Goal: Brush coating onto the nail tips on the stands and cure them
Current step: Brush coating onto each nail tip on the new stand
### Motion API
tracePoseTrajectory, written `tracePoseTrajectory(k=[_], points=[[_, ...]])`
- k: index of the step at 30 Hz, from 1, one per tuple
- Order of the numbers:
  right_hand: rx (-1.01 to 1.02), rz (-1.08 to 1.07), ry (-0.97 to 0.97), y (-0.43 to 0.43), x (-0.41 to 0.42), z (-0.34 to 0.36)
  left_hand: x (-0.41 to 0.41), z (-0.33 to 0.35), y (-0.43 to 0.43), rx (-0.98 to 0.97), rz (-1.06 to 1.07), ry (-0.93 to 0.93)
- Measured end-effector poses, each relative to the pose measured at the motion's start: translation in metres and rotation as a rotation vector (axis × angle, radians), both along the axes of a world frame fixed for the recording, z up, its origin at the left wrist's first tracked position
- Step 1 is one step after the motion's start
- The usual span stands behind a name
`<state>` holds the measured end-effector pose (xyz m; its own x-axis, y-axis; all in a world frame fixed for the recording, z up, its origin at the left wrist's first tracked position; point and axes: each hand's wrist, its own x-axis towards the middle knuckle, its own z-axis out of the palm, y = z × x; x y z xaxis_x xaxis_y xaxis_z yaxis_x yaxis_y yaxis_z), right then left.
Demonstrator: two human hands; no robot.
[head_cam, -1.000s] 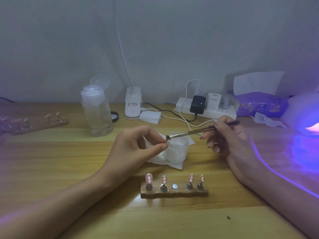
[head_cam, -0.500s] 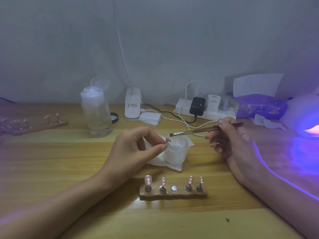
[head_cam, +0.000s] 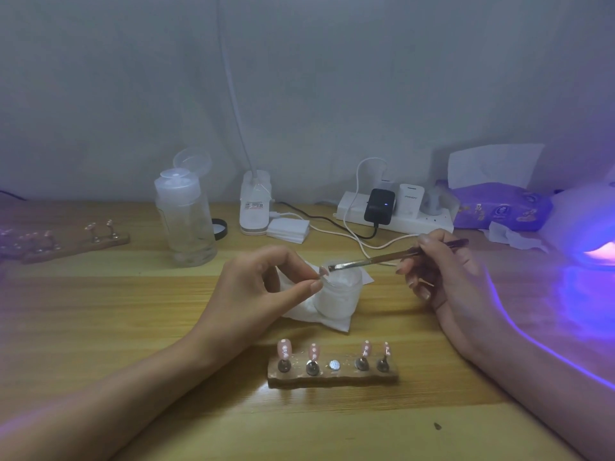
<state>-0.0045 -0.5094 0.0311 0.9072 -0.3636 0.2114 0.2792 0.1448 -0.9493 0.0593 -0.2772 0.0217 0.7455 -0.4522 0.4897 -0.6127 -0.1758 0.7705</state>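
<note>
The right hand (head_cam: 442, 277) grips the brush (head_cam: 372, 261), its axis pointing left, bristles at the nail tip (head_cam: 322, 270) pinched in the left hand (head_cam: 259, 287).

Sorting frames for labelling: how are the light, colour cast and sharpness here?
Head view: dim overall and slightly soft; the curing lamp at the right edge casts violet over the table beside it, its opening blown out pink. Head view, centre: the nail tip pinched in the left hand is too small and soft to read; the brush in the right hand reads clearly.
</note>
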Motion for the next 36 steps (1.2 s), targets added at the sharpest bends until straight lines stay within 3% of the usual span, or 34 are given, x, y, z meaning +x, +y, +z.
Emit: tracePoseTrajectory(k=[15,36], points=[[-0.073,0.027,-0.03,0.0034,0.0006,0.0003,-0.0001,0.0016,0.0007,-0.007,-0.006,0.013],[-0.028,-0.009,-0.033,0.0,0.0018,-0.0012,0.0012,0.0002,0.0009,-0.005,-0.025,-0.033]])
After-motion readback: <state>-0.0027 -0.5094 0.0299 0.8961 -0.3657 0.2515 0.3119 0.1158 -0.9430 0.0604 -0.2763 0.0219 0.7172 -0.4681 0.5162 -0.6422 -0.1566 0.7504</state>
